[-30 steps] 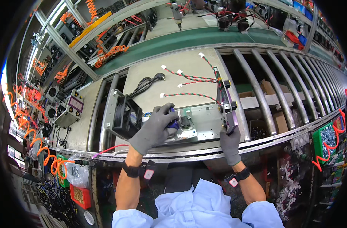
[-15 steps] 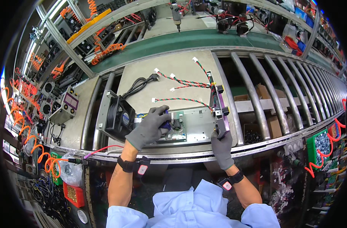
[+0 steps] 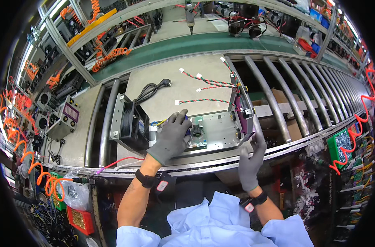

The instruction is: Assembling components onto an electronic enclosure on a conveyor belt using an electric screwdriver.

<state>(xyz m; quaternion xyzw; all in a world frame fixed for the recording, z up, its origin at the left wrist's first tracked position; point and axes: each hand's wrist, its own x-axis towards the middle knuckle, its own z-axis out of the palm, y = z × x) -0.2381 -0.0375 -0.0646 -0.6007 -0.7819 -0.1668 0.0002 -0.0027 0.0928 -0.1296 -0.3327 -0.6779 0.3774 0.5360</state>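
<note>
Fan (image 3: 132, 123) left of metal chassis (image 3: 220, 131), twisted wires (image 3: 208, 88) behind, both on board (image 3: 171, 92).

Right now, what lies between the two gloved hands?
In the head view, the bare grey metal plate of the open chassis spans between the left hand and the right hand.

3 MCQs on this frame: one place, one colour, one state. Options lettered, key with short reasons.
1. Where does the black fan sit relative to the metal chassis?
A. on its left end
B. on its right end
C. behind it

2. What colour are the gloves?
A. white
B. grey
C. blue

3. What is the right hand doing?
A. gripping a tool
B. pressing the fan
C. open, off the chassis edge

Key: 1 A, the fan stands at the left end. 2 B, both gloves are grey. 3 C, fingers spread, holding nothing, while the left hand rests on the circuit board.
</note>
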